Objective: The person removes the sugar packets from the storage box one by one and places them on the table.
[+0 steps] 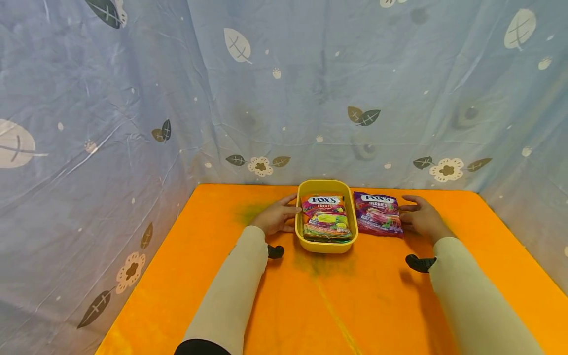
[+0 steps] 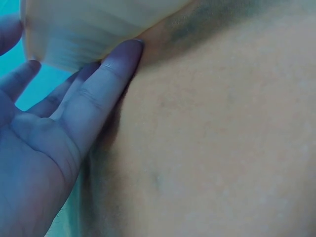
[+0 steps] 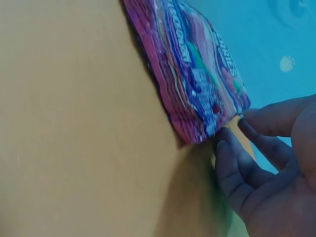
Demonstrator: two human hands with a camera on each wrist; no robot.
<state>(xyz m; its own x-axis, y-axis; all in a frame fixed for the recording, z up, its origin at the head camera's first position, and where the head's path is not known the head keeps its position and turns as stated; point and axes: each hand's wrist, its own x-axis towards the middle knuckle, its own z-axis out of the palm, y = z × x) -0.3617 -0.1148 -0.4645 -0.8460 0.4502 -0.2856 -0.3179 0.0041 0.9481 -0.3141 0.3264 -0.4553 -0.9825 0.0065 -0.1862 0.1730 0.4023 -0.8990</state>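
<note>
A yellow plastic tub [image 1: 326, 248] stands near the back of the orange table, with candy bags [image 1: 326, 217] labelled FOX'S FRUITS lying in it. My left hand [image 1: 277, 217] is at the tub's left side, its fairly straight fingers against the wall; in the left wrist view the fingertips [image 2: 129, 49] meet the pale underside of the tub [image 2: 89, 34]. Right of the tub a purple candy bag [image 1: 379, 215] labelled FOX'S BERRIES lies flat. My right hand [image 1: 423, 217] is at that bag's right edge. Its loosely bent fingers [image 3: 229, 160] reach the bag's edge [image 3: 197, 131] without visibly gripping it.
The orange table [image 1: 355, 296] ends at a light blue curtain [image 1: 310, 98] with leaf and flower prints at the back and sides. Dark straps with black parts [image 1: 276, 252] sit at both wrists.
</note>
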